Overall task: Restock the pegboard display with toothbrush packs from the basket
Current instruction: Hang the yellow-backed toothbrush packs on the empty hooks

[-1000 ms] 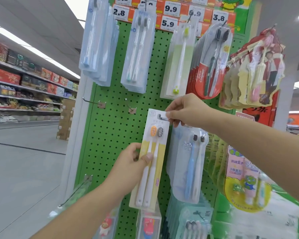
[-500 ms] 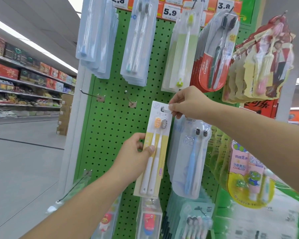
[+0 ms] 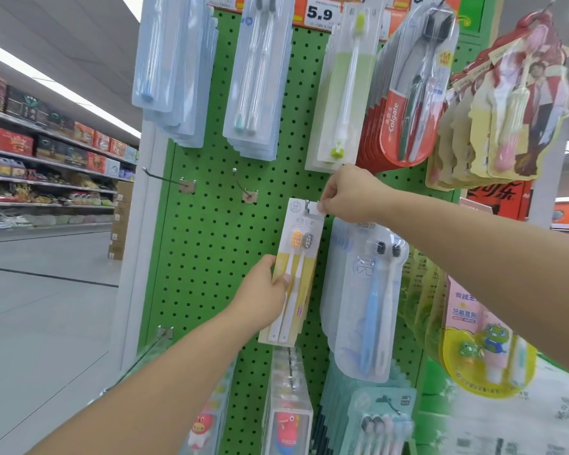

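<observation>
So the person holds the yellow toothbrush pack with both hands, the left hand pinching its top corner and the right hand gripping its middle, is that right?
Not quite: the hands are swapped. In the head view the right hand pinches the top corner of the yellow pack by the hook, and the left hand grips its middle. Both hands do hold it.

Left fingers (image 3: pixel 274 261) hidden behind yellow pack (image 3: pixel 293 277).

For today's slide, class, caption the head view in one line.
Left hand and right hand hang a yellow toothbrush pack on a green pegboard hook.
</observation>
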